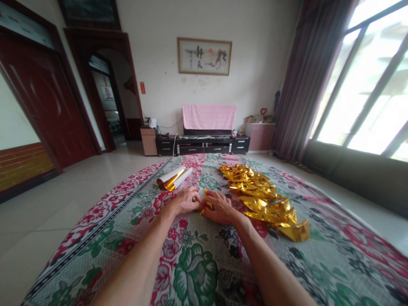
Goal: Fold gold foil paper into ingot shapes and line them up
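Note:
Both of my hands meet over a small piece of gold foil paper (205,205) on the flowered cloth (191,263). My left hand (186,199) has its fingers curled on the paper's left end. My right hand (219,208) pinches the gold part from the right. Most of the paper is hidden under my fingers. A curled roll of gold-and-white foil sheets (174,177) lies just beyond my left hand. A long row of folded gold foil pieces (263,197) stretches from behind my right hand toward the right.
The flowered cloth covers a wide low surface. Tiled floor (63,199) lies to the left. A dark TV cabinet (202,146) with a pink cover stands at the far wall. A dark padded ledge (357,174) runs under the window at right.

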Available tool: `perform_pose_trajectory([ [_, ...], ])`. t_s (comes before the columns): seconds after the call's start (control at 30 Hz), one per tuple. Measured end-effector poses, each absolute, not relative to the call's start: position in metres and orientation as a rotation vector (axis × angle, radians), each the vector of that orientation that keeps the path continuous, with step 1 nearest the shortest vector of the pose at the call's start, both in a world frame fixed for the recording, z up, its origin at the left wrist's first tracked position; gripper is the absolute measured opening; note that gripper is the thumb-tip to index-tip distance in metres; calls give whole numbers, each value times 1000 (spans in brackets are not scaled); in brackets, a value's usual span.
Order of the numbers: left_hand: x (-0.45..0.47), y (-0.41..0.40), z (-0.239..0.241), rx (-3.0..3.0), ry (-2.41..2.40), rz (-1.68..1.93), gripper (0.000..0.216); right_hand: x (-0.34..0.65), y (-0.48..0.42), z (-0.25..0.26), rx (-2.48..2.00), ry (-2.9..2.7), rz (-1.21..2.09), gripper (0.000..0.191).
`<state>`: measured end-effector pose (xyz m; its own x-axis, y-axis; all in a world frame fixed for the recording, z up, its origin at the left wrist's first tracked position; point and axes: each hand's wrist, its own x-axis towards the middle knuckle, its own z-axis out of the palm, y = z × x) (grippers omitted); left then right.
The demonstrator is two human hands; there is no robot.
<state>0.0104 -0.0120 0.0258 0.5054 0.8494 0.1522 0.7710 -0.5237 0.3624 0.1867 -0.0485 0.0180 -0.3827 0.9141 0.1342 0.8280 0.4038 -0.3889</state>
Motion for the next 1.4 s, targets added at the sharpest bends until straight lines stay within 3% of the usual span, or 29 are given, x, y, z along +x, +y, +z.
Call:
perform_pose_trajectory([
  [0.67, 8, -7, 19, 2532, 1326, 508, 20, 181, -50, 14, -1499, -2299, 250, 22],
  [1.0, -2, -1, 8, 2397, 1193, 751, 15, 181, -51, 12, -1494, -2292, 218, 23],
  [1.4, -7, -1, 11, 2248, 1233, 712, 16, 181, -48, 12, -1503, -2300, 244, 24],
])
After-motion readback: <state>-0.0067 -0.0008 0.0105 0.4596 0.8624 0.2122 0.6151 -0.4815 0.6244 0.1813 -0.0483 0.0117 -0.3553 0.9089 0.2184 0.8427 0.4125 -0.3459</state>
